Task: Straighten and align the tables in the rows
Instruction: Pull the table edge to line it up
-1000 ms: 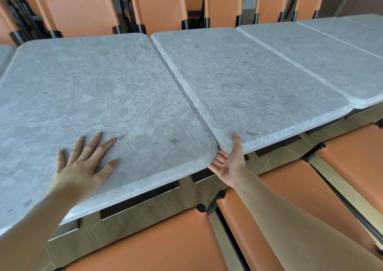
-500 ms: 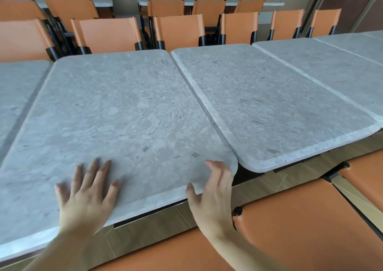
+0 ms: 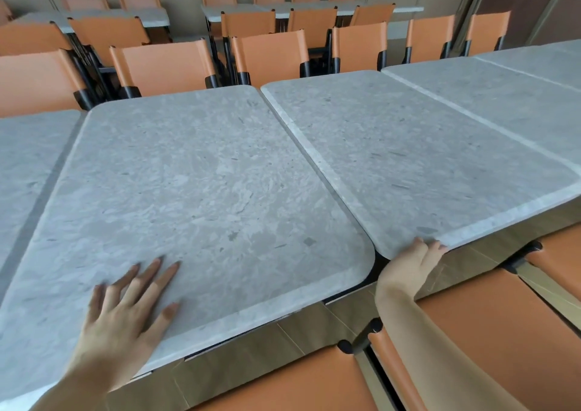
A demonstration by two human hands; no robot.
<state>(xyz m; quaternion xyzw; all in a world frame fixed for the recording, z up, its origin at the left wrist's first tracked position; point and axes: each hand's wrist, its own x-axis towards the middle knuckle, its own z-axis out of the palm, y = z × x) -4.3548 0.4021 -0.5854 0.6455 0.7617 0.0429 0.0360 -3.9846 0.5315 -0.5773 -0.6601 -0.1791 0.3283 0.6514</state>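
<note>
**Two grey stone-look desks, one hand on each**

Head view: A row of rectangular desks runs left to right, each with a pale grey, mottled stone-pattern top, rounded corners and a lighter band along the edges. The near desk (image 3: 201, 190) fills the middle of the view; its right long edge lies just beside the left edge of the neighbouring desk (image 3: 424, 171), with a thin dark seam between them that widens to a small wedge at the near corners. The neighbour's near edge sits a little farther from the camera than the near desk's. Another desk (image 3: 28, 153) lies to the left across a narrow gap, and more (image 3: 503, 96) continue to the right.

The left hand (image 3: 125, 313) lies flat on the near desk close to its front edge, its grip wide, fingers straight and spread, holding nothing. The right hand (image 3: 412, 263) is at the near left corner of the neighbouring desk, its grip holding that corner, fingertips curled over the top edge.

Orange chairs (image 3: 267, 52) with black frames stand behind the row, and orange seats (image 3: 490, 341) are below the near edge. More desks and chairs stand by the far wall.
</note>
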